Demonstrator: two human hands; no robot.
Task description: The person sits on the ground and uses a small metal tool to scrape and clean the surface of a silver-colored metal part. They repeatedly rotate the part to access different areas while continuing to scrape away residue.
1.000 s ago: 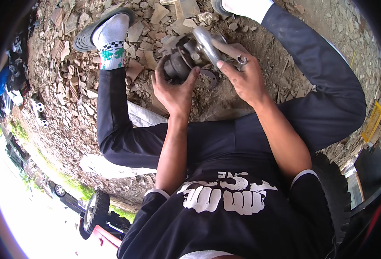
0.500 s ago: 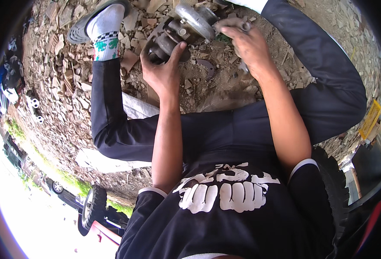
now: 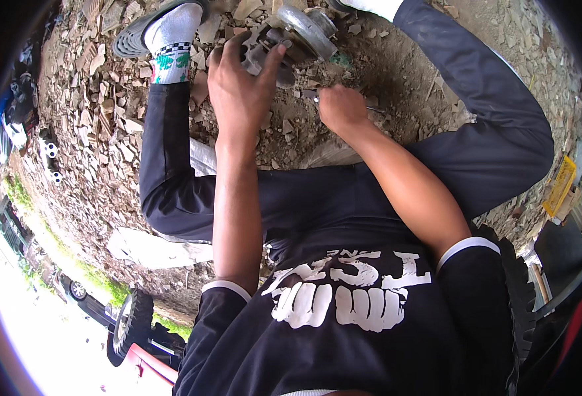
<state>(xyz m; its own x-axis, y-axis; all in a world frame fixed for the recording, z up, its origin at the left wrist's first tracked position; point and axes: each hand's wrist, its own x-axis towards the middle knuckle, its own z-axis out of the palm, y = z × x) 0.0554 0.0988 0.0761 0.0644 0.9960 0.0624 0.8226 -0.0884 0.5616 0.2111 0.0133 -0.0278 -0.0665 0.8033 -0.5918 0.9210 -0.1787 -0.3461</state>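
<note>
A greasy metal turbocharger (image 3: pixel 307 33) with a round, silvery housing lies on the rubble between my feet. My left hand (image 3: pixel 241 89) grips its darker near-left part, thumb on the right and fingers spread over the left side. Nearer to me and to the right, my right hand (image 3: pixel 342 109) is closed in a fist around a slim metal wrench (image 3: pixel 375 109). Only short bits of the wrench show on either side of the fist; the rest is hidden. A flat dark metal piece (image 3: pixel 308 94) lies on the dirt just left of that fist.
Broken tile and stone rubble (image 3: pixel 106 145) covers the ground on the left. My bent legs (image 3: pixel 495 138) frame the work spot. A pale sheet (image 3: pixel 152 247) lies beside my left knee. A yellow object (image 3: pixel 560 187) lies at far right; a large tyre (image 3: pixel 132 320) stands lower left.
My right hand has come down toward me, away from the turbocharger's round housing, and closed into a fist with the wrench. My left hand has rolled over, its back now upward.
</note>
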